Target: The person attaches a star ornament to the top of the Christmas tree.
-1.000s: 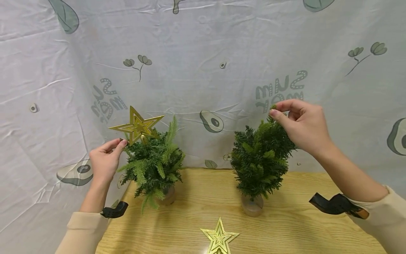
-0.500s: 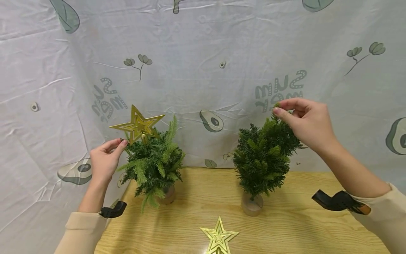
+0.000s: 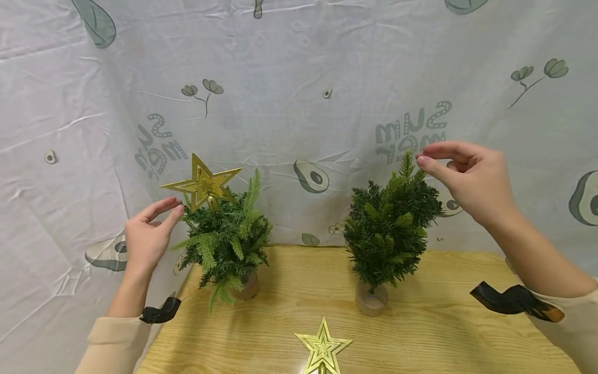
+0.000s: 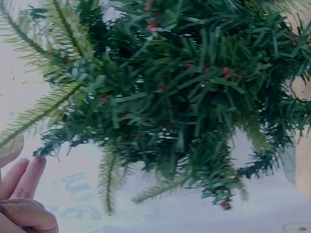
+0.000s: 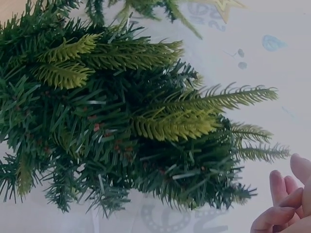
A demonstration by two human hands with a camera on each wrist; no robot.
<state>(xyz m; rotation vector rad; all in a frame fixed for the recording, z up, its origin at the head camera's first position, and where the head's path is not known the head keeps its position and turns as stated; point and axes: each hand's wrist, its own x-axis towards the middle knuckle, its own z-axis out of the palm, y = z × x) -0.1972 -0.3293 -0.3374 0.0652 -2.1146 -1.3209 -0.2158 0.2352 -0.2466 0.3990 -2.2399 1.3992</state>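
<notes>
A small artificial Christmas tree (image 3: 229, 234) on a round wooden base stands on the left, topped by a tilted gold star (image 3: 203, 184). My left hand (image 3: 148, 234) is at its left side, fingertips right at a dark branch tip, thumb and fingers slightly parted. In the left wrist view, the tree's branches (image 4: 170, 97) fill most of the picture. To the right stands a second tree (image 3: 390, 234), without a star. My right hand (image 3: 476, 176) hovers by its upper right branches, its bent fingers holding nothing. A second gold star (image 3: 323, 345) lies flat on the table in front.
The wooden table (image 3: 299, 291) carries both trees. A pale printed curtain (image 3: 280, 119) hangs close behind and along the left. The right tree's wooden base (image 3: 371, 301) shows plainly. Black wrist mounts (image 3: 511, 300) sit at both sleeves.
My right hand has let go of the right tree's top branch tip and moved right. My left hand has loosened from the left tree's branch and drawn slightly left.
</notes>
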